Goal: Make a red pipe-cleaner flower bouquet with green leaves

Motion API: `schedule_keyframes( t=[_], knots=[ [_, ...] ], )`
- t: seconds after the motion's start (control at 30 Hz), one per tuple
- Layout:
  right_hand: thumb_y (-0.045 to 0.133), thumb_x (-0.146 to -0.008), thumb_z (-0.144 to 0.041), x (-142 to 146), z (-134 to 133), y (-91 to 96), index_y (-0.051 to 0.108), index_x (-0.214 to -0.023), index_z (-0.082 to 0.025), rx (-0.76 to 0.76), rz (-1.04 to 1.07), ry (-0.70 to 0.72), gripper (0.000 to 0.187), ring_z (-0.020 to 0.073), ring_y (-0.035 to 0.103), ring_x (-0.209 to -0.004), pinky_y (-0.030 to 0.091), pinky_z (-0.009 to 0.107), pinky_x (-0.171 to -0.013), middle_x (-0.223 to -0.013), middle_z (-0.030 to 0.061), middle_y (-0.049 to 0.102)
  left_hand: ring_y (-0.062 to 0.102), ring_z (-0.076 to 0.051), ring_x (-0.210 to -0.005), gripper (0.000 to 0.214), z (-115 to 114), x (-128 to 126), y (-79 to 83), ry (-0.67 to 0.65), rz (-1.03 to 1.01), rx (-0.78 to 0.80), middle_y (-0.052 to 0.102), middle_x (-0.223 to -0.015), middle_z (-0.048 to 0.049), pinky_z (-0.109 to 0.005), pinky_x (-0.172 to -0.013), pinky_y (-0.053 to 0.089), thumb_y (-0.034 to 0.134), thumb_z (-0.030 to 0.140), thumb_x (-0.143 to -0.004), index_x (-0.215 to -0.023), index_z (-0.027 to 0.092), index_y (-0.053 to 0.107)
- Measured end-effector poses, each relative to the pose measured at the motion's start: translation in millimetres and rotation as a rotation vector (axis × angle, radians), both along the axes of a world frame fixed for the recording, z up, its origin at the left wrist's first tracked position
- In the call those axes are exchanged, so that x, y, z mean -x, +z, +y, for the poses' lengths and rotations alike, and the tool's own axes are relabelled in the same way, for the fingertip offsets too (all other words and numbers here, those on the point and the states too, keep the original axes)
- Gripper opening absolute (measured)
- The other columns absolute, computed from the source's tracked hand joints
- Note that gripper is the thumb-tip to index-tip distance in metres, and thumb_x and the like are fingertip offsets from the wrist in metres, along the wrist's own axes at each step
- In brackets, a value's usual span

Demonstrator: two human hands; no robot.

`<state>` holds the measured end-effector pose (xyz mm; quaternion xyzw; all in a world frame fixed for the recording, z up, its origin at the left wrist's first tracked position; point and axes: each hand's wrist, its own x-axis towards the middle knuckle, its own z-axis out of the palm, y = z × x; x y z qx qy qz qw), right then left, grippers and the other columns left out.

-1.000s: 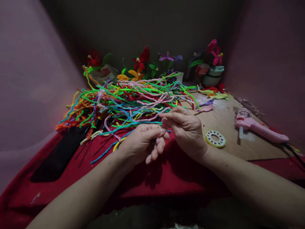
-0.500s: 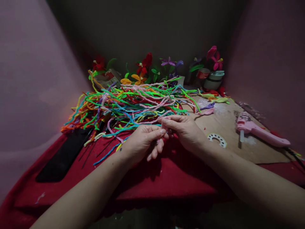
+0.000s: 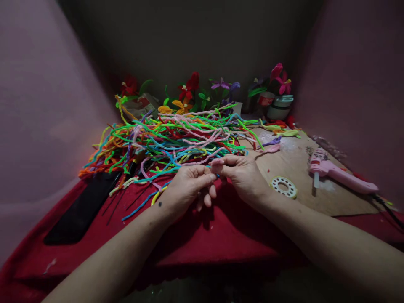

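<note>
Just in front of the pile, both hands meet at the fingertips over the red cloth. My left hand [image 3: 192, 185] is closed, thumb and forefinger pinched at the lower end of a small pink pipe cleaner piece [image 3: 217, 164]. My right hand [image 3: 244, 174] pinches the same piece from the other side, its rounded pink top showing above the fingers. Most of the piece is hidden by the fingers. Behind the hands lies a tangled heap of coloured pipe cleaners [image 3: 183, 134], green, pink, blue, orange and red.
A black phone [image 3: 83, 210] lies at the left on the red cloth [image 3: 214, 244]. On the right, a cardboard sheet [image 3: 299, 162] bears a pink glue gun [image 3: 342, 174], a round holed disc [image 3: 283, 187] and a pink petal shape [image 3: 273, 148]. Fuzzy flowers [image 3: 186, 94] and a lidded jar [image 3: 280, 107] stand behind.
The pink piece now shows more plainly above my right fingertips. My right hand has shifted slightly left, uncovering more of the holed disc. The whole view has moved a little.
</note>
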<state>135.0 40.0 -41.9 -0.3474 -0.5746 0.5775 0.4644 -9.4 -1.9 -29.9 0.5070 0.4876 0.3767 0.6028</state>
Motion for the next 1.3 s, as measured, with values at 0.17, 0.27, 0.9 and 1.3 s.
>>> schedule_keyframes(
  t=[0.17,0.27,0.9,1.3],
  knots=[
    [0.069,-0.066,-0.037,1.3,3.1,-7.9,0.064,-0.062,-0.013,0.062,0.072,0.026,0.025,0.0071,0.041,-0.048,0.033,0.023,-0.047,-0.055,-0.0012,0.054,0.048,-0.006,-0.035,0.019,2.4,1.1,4.8,0.006,0.022,0.018,0.060,-0.054,0.0008,-0.014,-0.028,0.031,0.057,0.031,-0.076,-0.069,0.014,0.053],
    [0.069,-0.065,-0.034,3.7,3.6,-10.0,0.063,-0.064,-0.012,0.104,0.105,0.029,0.022,0.0059,0.041,-0.045,0.031,0.022,-0.044,-0.056,-0.0012,0.055,0.043,-0.005,-0.031,0.020,2.8,-0.9,7.0,0.029,0.083,0.012,0.056,-0.049,0.0026,-0.013,-0.028,0.028,0.057,0.030,-0.077,-0.066,0.014,0.052],
    [0.053,-0.077,-0.030,11.6,-31.1,-22.8,0.044,-0.049,-0.016,-0.582,-0.292,0.517,0.033,0.0042,0.035,-0.042,0.026,0.018,-0.043,-0.045,-0.0055,0.040,0.045,-0.006,-0.035,0.009,78.2,-78.0,35.0,-0.208,0.422,-0.232,0.051,-0.046,0.0038,-0.015,-0.035,0.032,0.053,0.013,-0.076,-0.068,0.012,0.058],
    [0.053,-0.076,-0.032,4.6,-27.4,-17.3,0.046,-0.051,-0.017,-0.579,-0.440,0.594,0.030,0.0060,0.034,-0.045,0.026,0.019,-0.045,-0.045,-0.0064,0.039,0.049,-0.008,-0.041,0.020,87.7,-110.7,47.7,-0.251,0.455,-0.397,0.061,-0.057,-0.0019,-0.019,-0.040,0.033,0.053,0.030,-0.079,-0.073,0.013,0.062]
  ],
)
